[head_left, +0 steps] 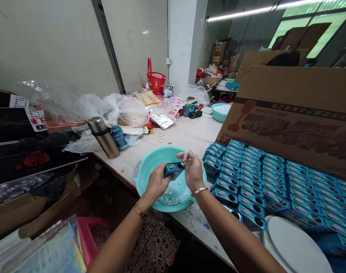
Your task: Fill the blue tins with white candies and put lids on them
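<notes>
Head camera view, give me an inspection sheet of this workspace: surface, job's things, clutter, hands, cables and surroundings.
Surface: pale table, cartoon figures near its front edge.
Job's things: small blue box held over a turquoise basin with white balls; rows of similar boxes on the right.
Clutter: plastic bags, metal flask, blue bottle, red basket.
Hands: left hand grips the small blue box; right hand is beside it, its exact grip unclear.
Cables: thin line above a white outlet; cable or conduit, cannot tell.
Surroundings: large cardboard box behind the rows; lit tube lamp overhead.
</notes>
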Available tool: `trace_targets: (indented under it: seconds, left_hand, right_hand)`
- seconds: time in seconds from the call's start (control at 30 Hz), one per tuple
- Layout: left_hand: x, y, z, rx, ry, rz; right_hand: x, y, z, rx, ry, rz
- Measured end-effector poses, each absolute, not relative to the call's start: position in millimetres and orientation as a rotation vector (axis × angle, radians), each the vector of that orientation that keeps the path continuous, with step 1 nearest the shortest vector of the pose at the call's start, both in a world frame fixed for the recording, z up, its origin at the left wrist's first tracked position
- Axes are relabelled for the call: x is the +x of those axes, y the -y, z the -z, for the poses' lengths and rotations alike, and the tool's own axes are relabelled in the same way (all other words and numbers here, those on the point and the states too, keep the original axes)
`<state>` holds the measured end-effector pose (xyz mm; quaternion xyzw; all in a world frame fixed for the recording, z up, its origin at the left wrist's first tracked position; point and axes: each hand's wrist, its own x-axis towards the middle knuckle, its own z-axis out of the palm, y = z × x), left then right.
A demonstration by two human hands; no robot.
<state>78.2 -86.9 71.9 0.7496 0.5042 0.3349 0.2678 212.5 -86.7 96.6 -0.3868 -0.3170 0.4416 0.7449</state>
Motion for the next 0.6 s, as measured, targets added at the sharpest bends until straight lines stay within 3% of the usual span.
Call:
trace_targets:
  seconds: [0.6]
  left_hand:
    - [68.7, 86.8, -70.2, 2.192, -1.335, -0.876]
  right_hand:
    - [209.9, 103.6, -89.3, -0.901, 1.226, -1.007]
